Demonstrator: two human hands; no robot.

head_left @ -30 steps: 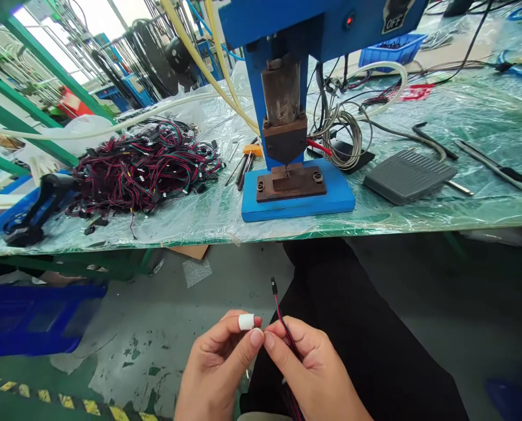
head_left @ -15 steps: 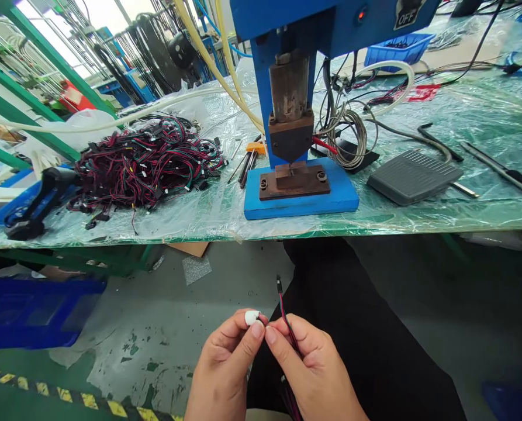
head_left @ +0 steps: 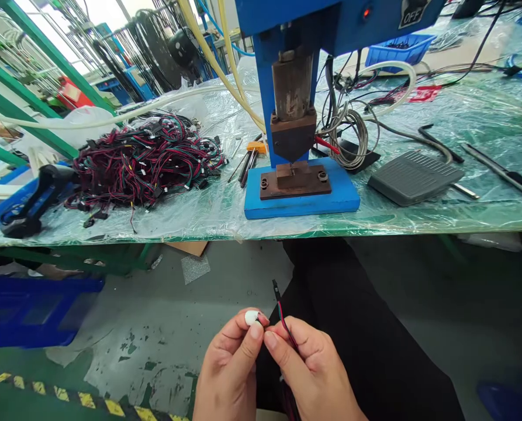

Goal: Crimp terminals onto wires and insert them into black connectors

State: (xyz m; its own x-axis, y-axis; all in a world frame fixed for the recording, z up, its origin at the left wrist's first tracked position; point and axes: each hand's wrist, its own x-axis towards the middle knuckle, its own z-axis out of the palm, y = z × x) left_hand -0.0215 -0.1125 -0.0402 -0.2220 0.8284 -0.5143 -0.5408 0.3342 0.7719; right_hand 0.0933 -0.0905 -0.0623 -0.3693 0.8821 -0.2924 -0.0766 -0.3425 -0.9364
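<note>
Over my lap, below the bench edge, my two hands meet thumb to thumb. My right hand (head_left: 311, 362) is closed around a thin wire harness (head_left: 282, 314) of red, green and black wires. Its black connector (head_left: 276, 289) sticks up above the right fingers, and more wires hang below the palm. My left hand (head_left: 232, 359) pinches a small dark end of the harness between thumb and index finger, mostly hidden by the fingertips. A white cover (head_left: 251, 317) wraps the left index fingertip.
Ahead on the bench (head_left: 190, 219) stands a blue press (head_left: 302, 196). To its left lie a heap of wire harnesses (head_left: 149, 158) and an orange-handled tool (head_left: 256, 147). Right of it are a grey foot pedal (head_left: 414, 178), coiled cable (head_left: 355, 137) and a blue bin (head_left: 398, 52).
The upright connector has tipped a little to the left and sits slightly lower. Both hands keep nearly the same pinch. The view has shifted slightly.
</note>
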